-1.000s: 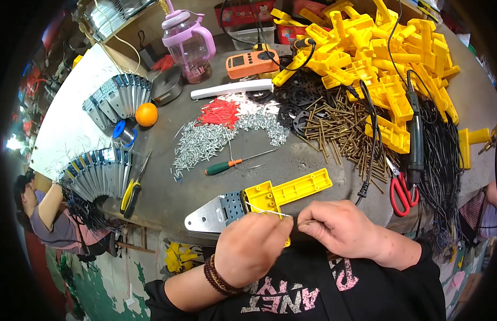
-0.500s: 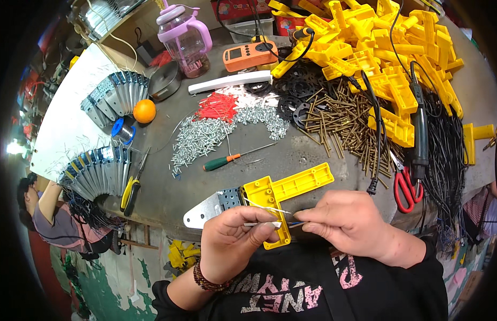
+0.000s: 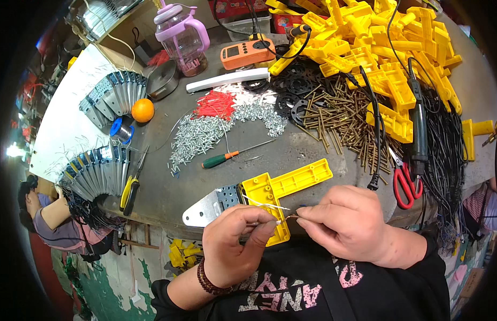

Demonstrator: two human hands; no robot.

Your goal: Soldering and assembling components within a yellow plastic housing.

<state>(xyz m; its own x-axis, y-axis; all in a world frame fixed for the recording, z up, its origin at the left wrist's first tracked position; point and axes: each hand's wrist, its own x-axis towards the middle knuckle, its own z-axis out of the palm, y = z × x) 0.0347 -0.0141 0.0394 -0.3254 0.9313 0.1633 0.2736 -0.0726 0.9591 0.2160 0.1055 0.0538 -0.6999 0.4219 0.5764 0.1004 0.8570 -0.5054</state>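
Note:
My left hand point(image 3: 235, 241) is closed in a pinch on a thin white wire, its end showing just past the thumb and forefinger. Facing it, my right hand point(image 3: 350, 222) pinches another thin wire whose bare, coppery end reaches toward the left fingertips. Just beyond both hands lies a yellow plastic handle shell point(image 3: 302, 179), hollow side up. A pointed metal plate point(image 3: 200, 212) with a perforated blue-grey bracket point(image 3: 227, 197) joins its left end. From there a white sleeved lead point(image 3: 262, 204) runs across the shell toward my fingers.
Past the shell lie a green screwdriver point(image 3: 220, 160), silver screws point(image 3: 197, 138), brass-coloured screws point(image 3: 339, 117) and yellow shells point(image 3: 398, 85). Yellow-black pliers point(image 3: 130, 192) and finished-looking metal assemblies point(image 3: 101, 171) sit left. Red scissors point(image 3: 404, 187), a soldering iron point(image 3: 419, 134) and black cords point(image 3: 443, 166) are right.
The wire at my right fingertips now shows a bare coppery end rather than a blue covered length. The white piece at my left fingertips shows less. Both hands stay almost in place.

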